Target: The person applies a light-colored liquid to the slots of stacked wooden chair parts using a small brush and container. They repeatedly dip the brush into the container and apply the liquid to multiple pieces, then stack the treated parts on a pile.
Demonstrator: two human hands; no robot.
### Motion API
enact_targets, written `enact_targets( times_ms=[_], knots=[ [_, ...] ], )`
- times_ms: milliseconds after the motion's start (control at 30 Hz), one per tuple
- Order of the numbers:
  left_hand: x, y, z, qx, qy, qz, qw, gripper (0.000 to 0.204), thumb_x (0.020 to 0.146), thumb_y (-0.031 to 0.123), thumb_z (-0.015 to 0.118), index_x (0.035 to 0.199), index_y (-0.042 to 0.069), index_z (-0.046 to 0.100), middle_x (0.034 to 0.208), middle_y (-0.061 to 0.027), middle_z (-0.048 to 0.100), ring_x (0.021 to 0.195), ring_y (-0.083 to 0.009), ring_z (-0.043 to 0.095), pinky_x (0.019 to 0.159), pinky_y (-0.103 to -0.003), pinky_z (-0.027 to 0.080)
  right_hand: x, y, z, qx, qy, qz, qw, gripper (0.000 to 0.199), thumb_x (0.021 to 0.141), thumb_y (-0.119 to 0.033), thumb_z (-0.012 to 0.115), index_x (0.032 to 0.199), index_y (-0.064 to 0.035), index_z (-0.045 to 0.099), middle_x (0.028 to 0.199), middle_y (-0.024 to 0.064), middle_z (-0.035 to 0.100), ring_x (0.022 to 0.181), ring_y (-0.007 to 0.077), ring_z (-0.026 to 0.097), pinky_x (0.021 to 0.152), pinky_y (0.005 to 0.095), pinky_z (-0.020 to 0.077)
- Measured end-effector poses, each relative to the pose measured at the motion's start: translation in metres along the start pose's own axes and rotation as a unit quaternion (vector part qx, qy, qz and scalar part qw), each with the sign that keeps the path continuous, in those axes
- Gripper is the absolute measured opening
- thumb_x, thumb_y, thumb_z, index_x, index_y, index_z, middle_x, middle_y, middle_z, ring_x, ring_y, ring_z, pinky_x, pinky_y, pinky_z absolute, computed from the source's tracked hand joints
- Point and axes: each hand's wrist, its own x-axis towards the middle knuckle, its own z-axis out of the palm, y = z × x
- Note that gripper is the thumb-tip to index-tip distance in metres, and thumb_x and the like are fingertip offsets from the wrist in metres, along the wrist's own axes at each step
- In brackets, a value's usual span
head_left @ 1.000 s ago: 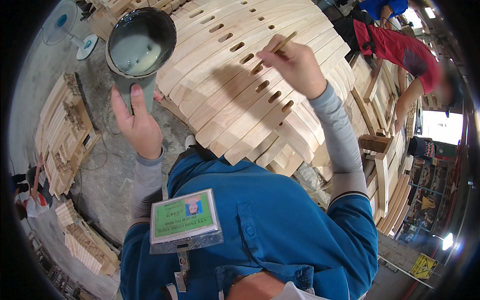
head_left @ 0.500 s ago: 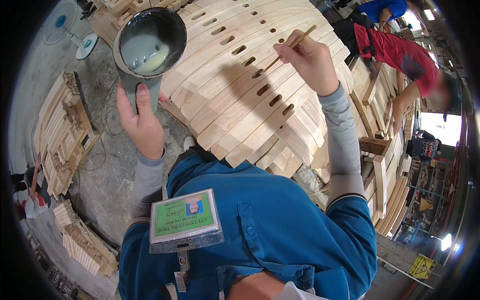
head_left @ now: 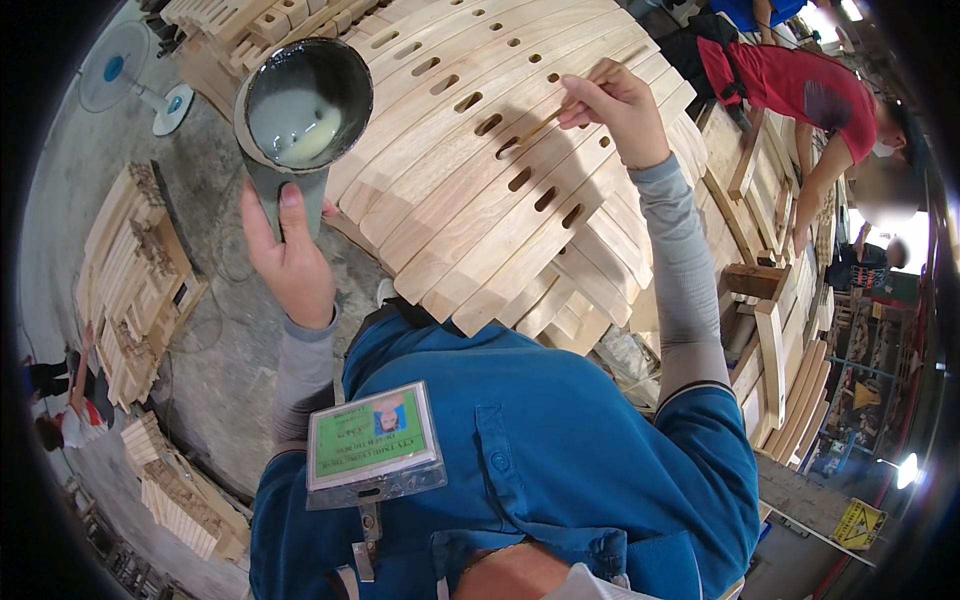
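Note:
My left hand [head_left: 291, 265] is closed round the grey-green handle of a dark-rimmed cup [head_left: 258, 120]. Whitish, glue-like liquid [head_left: 285, 125] lies in the cup, which is held up at the left of the wood. Between the fingers of my right hand [head_left: 618, 112] is a thin wooden stick [head_left: 543, 127], slanting down to the left. Its lower tip is at an oval slot [head_left: 506, 148] in one of the pale wooden slats [head_left: 440, 215]. These lie side by side, with a row of slots across them. Whether the tip has bristles is too small to tell.
A white fan [head_left: 172, 110] stands on the floor at the far left. Stacks of wooden parts [head_left: 135, 280] are on the left floor. To the right, a person in a red shirt [head_left: 815, 95] leans over wooden frames [head_left: 765, 345]. More wood [head_left: 215, 40] is piled behind the cup.
The stick's tip stays at the same slot while my right hand shifts slightly. The view has moved a little, and the person in red has shifted slightly.

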Motion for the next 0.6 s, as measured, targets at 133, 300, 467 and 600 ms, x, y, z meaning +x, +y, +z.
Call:
enact_targets(
  times_ms=[133,300,467,600],
  knots=[
    [-0.006,0.001,0.005,-0.005,0.003,-0.025,1.0,0.034,0.09,0.014,0.046,0.119,-0.002,0.04,0.098,-0.0084,0.053,0.073,-0.0114,0.052,0.06,-0.026,0.047,-0.011,0.023,-0.027,0.132,0.056,0.046,0.989,0.015,0.083,-0.013,0.057,0.077,-0.0007,0.051,0.076,0.0105,0.059,0.066,0.0164,0.061,0.062,0.0278,0.0532],
    [-0.012,-0.006,0.007,0.031,-0.075,-0.066,0.995,0.037,0.09,0.015,0.046,0.122,-0.002,0.038,0.099,-0.0073,0.053,0.075,-0.01,0.051,0.061,-0.026,0.047,-0.025,0.04,-0.041,0.225,0.05,0.057,0.972,0.014,0.082,-0.006,0.057,0.089,0.0056,0.053,0.083,0.0155,0.059,0.077,0.02,0.06,0.07,0.0281,0.0513],
    [-0.02,-0.011,0.021,0.062,-0.119,-0.131,0.982,0.041,0.09,0.017,0.047,0.125,-0.002,0.038,0.097,-0.0063,0.056,0.074,-0.0083,0.051,0.06,-0.023,0.047,-0.039,0.039,-0.037,0.238,0.12,0.066,0.962,0.012,0.081,-0.004,0.056,0.087,0.0064,0.053,0.084,0.0173,0.059,0.076,0.0219,0.061,0.071,0.0294,0.0519],
    [-0.022,-0.011,0.027,0.081,-0.162,-0.16,0.97,0.041,0.09,0.018,0.047,0.124,-0.003,0.038,0.098,-0.0068,0.056,0.073,-0.0079,0.051,0.059,-0.022,0.047,-0.052,0.024,-0.024,0.226,0.187,0.001,0.956,0.011,0.081,-0.003,0.056,0.078,0.0051,0.05,0.08,0.0188,0.058,0.07,0.0243,0.062,0.066,0.0329,0.0536]
  ],
)
